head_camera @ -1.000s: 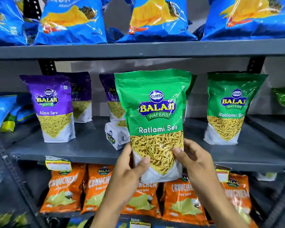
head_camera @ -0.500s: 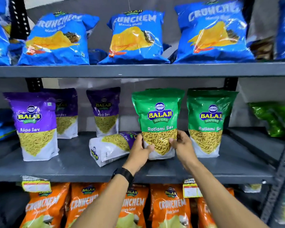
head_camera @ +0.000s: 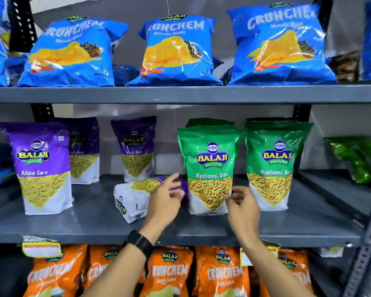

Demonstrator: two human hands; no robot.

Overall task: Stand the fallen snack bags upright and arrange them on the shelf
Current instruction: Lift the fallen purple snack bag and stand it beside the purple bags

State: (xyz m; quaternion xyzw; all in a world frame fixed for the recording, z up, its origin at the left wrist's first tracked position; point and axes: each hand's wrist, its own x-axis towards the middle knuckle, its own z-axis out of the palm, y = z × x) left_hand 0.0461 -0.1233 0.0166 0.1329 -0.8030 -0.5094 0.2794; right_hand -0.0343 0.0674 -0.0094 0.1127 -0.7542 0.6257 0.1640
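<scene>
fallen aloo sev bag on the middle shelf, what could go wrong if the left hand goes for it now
1. The fallen purple bag lies against the green Ratlami Sev bag just stood beside it; lifting it may topple the green one.
2. The left hand may nudge the upright purple bag close behind.
3. The right hand appears open, steadying nothing.

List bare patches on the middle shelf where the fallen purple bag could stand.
Widest gap: between the front Aloo Sev bag and the fallen purple bag. The shelf's front strip is bare. Crowded: the fallen bag meets the Ratlami Sev bag, where the left hand and right hand hover.
</scene>
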